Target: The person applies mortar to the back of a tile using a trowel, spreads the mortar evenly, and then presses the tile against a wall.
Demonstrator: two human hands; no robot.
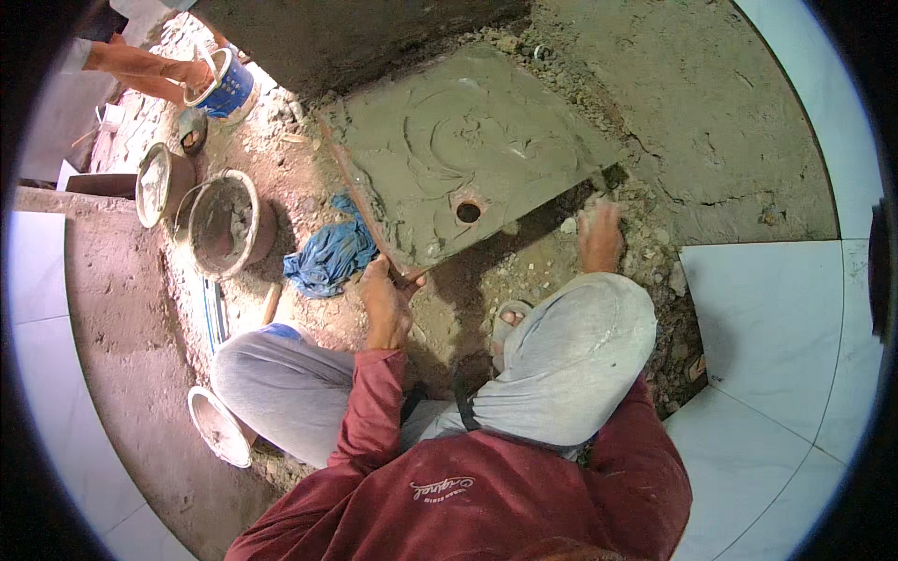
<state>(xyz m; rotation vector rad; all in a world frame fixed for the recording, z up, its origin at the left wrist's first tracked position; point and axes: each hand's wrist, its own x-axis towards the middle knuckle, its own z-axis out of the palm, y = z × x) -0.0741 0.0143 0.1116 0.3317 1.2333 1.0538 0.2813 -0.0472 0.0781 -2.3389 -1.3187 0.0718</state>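
A large square tile (543,140) lies tilted in front of me, its upper face coated in wet grey mortar with swirled ridges. A round hole (468,213) goes through it near its front edge. My left hand (386,304) is closed on the tile's near-left corner, thumb and fingers at the edge. Just below the right corner, my right hand (600,238) is over the rubble, fingers stretched forward and slightly blurred, with nothing visible in them. A dark gap shows beneath the tile's front edge. Left of my left hand lies a crumpled blue cloth (327,254).
Mortar-stained buckets (229,224) stand at left, with a tipped pale container (220,425) by my left knee. A person's arm (140,70) reaches to a blue bucket (223,89) at far left. White floor tiles (762,318) edge the right; a rough wall (365,42) rises behind.
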